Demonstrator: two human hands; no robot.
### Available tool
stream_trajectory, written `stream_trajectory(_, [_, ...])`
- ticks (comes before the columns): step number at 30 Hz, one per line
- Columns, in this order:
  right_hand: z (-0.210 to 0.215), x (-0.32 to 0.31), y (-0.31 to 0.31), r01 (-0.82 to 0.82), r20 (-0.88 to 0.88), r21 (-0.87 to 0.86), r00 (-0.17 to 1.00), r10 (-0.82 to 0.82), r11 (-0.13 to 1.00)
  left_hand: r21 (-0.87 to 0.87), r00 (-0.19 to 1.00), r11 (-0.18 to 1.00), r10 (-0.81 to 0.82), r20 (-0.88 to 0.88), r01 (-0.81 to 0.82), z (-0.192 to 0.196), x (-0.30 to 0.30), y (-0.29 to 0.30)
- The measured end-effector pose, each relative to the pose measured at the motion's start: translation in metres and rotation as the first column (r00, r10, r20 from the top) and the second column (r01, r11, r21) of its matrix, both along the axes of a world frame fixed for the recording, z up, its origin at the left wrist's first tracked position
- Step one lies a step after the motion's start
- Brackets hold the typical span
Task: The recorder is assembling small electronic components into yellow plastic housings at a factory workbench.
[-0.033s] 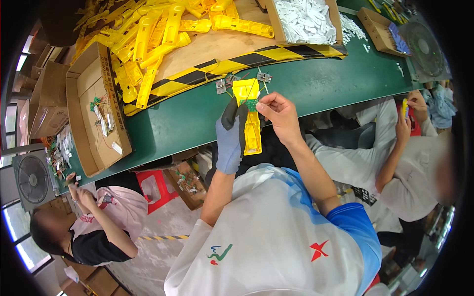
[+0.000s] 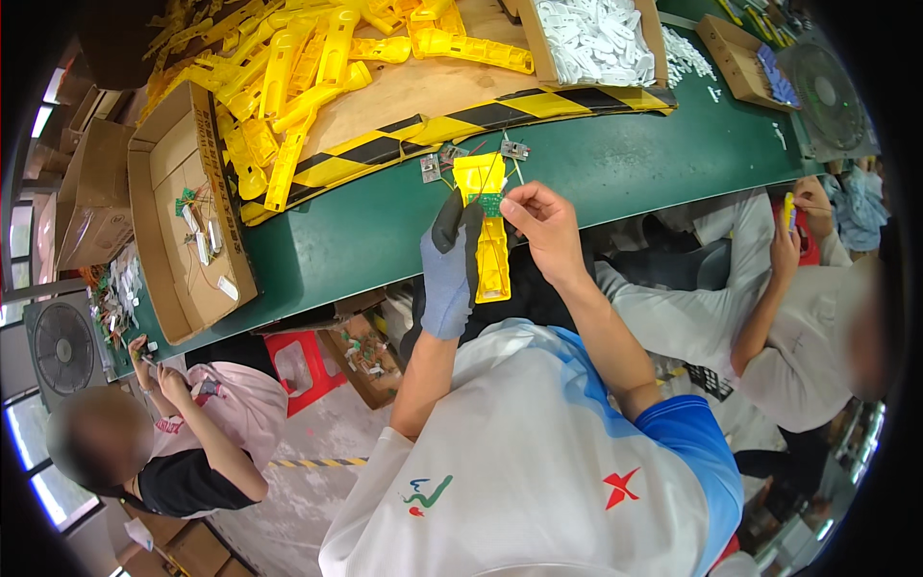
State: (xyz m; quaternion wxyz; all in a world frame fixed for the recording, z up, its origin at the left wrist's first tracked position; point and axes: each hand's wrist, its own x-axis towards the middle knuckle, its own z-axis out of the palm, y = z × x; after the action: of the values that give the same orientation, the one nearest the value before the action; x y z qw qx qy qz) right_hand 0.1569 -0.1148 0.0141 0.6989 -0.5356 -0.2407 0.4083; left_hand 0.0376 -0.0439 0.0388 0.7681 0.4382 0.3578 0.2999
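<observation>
While the left hand (image 2: 450,274), in a grey glove with dark fingertips, is clenched round the yellow shell (image 2: 490,240), its grip sits on the shell's left edge near mid-length, thumb up toward the top. Shell is held in the air over the near edge of the green desk (image 2: 365,240), just in front of the chest. Long axis runs away from the body: wide open end points up toward the desk, narrow end points down toward the torso, face up to the camera. A small green board (image 2: 491,203) sits in the upper part of the shell, thin wires running off its top. Right hand (image 2: 543,226), bare, is pinched shut on the board's right edge or a wire there; can't tell which. Judgement: the step looks like seating the board in the shell. To do it well: keep the left grip steady and the shell face level, press the board flat and square to the shell's sides, keep the wires clear of the edges so nothing gets trapped. Small metal parts (image 2: 431,165) lie on the desk just past the shell's top. Farther right, another person's hands (image 2: 803,207) hold a yellow piece, well apart.
</observation>
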Motion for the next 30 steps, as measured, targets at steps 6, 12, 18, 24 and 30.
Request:
stream_trajectory(6, [-0.002,-0.013,0.002,0.091,0.117,0.058,0.988,-0.097,0.994,0.033,0.998,0.997,0.063,-0.026,-0.063,-0.010,0.001,-0.003])
stream_trajectory(12, [-0.002,-0.015,0.002,0.075,0.071,0.029,0.995,-0.077,0.997,0.084,0.994,0.990,0.110,-0.004,-0.109,-0.014,0.002,-0.007])
stream_trajectory(18, [-0.008,-0.024,-0.004,0.108,0.026,0.004,0.994,-0.108,0.994,0.196,0.996,0.977,0.091,-0.010,-0.087,-0.034,0.002,-0.009])
stream_trajectory(24, [0.002,0.029,0.006,-0.031,0.183,-0.043,0.982,0.038,0.999,-0.017,0.991,1.000,0.013,0.136,-0.011,-0.025,0.001,0.005])
stream_trajectory(30, [0.073,0.187,0.038,0.468,0.910,0.030,0.353,-0.218,0.883,0.027,0.992,0.998,0.049,0.113,-0.053,-0.032,0.008,0.016])
